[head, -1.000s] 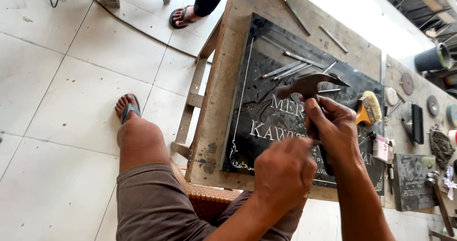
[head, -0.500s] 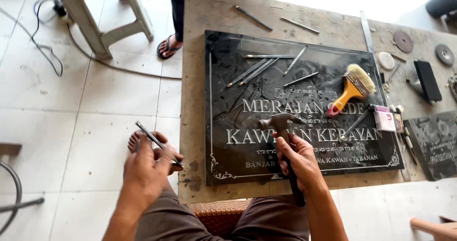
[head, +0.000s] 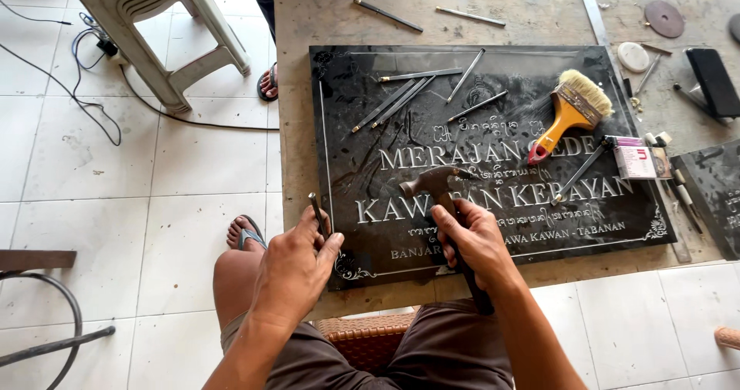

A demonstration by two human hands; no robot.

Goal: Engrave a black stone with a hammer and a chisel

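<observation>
while the left hand [head: 297, 270] grips a chisel [head: 317, 214], the hammer [head: 432, 183] sits in the right hand [head: 478, 243]

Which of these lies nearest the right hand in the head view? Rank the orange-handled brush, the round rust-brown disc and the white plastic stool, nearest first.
Measured from the right hand:
1. Orange-handled brush, lying on the black stone plaque, up and to the right.
2. Round rust-brown disc, at the workbench's far right corner.
3. White plastic stool, on the tiled floor, far upper left.

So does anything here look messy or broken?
Nothing looks broken. The black stone slab lies flat on the workbench, with loose chisels and a paintbrush scattered across its carved face. The right hand holds a hammer, the left hand a chisel.
</observation>
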